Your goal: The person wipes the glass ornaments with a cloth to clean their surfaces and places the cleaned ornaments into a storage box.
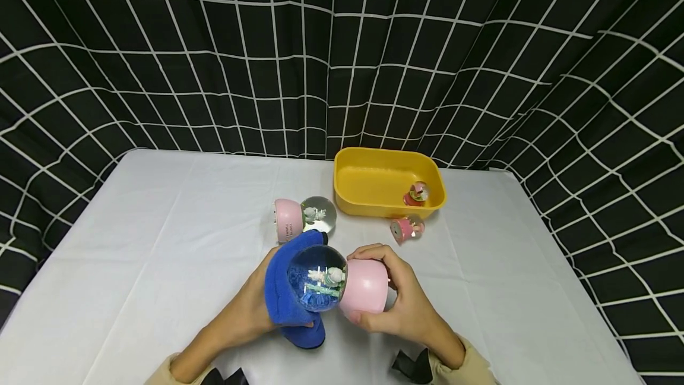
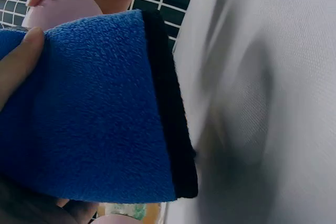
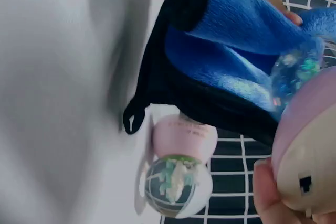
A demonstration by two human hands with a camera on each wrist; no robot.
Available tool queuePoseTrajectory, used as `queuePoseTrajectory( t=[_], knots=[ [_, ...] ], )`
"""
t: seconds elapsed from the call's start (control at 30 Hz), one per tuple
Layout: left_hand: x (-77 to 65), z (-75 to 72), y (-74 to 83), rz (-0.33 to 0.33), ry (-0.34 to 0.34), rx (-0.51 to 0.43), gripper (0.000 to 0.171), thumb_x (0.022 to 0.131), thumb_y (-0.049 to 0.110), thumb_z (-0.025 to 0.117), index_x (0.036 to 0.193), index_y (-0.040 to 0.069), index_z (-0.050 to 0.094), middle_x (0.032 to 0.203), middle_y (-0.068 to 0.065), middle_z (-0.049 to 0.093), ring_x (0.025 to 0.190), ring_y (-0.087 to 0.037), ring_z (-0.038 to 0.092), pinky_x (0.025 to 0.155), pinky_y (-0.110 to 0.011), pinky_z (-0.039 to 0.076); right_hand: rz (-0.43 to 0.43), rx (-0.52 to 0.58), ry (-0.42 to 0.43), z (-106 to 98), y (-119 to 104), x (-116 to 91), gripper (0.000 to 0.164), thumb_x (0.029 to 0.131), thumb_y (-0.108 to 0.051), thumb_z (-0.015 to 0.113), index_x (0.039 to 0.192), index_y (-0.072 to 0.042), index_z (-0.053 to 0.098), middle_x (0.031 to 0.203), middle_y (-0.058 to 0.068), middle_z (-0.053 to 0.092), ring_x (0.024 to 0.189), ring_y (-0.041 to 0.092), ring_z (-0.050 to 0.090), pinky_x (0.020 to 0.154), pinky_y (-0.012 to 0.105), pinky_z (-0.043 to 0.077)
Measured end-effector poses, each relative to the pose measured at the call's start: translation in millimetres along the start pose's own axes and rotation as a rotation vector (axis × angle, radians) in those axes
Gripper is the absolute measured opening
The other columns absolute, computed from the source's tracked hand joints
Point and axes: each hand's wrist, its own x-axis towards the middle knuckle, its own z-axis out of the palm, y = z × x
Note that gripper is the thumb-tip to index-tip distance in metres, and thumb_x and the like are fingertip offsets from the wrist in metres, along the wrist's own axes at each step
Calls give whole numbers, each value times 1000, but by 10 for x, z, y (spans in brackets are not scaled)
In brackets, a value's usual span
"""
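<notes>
A pink-based snow globe (image 1: 342, 283) is held on its side above the white-covered table (image 1: 176, 254), its clear dome toward the left hand (image 1: 257, 302) and its base toward the right hand (image 1: 410, 305). The right fingers are wrapped around the pink base, thumb on the near side. The left hand grips a blue cloth (image 1: 280, 290) that cups the dome; its thumb lies along the fabric, though how far the other fingers curl behind it is hard to make out. A white figure lies sideways inside the dome. The cloth has a black edge and a small black loop (image 3: 135, 121), seen in the right wrist view, where the cream underside of the base also shows a dark slot (image 3: 305, 184).

Beyond the cloth, a second large snow globe (image 1: 304, 218) lies on its side on the table, pink base to the left, near the yellow bin (image 1: 369, 202). A small snow globe (image 1: 417, 193) sits in the bin's near right corner, and another small globe (image 1: 407, 229) lies on the table just in front. A black curtain (image 1: 267, 76) with a white grid surrounds the table.
</notes>
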Motion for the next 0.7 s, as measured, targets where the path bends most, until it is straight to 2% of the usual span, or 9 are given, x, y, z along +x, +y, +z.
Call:
queuePoseTrajectory(
  t=[0.17, 0.43, 0.7],
  knots=[
    [10, 0, 27, -32, -2, 28, 110, 62, 19, 95, 152, 24, 32, 146, 0, 50, 130, -11, 52, 109, -20, 39, 41, -60, 17, -19, -8, 9, 71, 63, -7, 86, 126, -14, 54, 122, 5, 60, 102, 16, 63, 76, 34, 59],
    [28, -83, 53, -96, -12, 136, 99, 64, 30, 95, 147, 28, 42, 134, 4, 63, 122, -12, 59, 104, -33, 47, 38, -133, 40, -38, -3, 19, 70, 63, -9, 85, 126, -16, 54, 119, 3, 63, 99, 13, 63, 75, 32, 57],
    [32, -100, 31, -154, -55, 176, 100, 66, 33, 93, 149, 27, 39, 135, 2, 62, 120, -15, 60, 103, -36, 47, 115, -196, 2, -55, -42, 31, 70, 68, -19, 89, 127, -18, 51, 121, 1, 60, 97, 12, 62, 77, 30, 56]
  ],
)
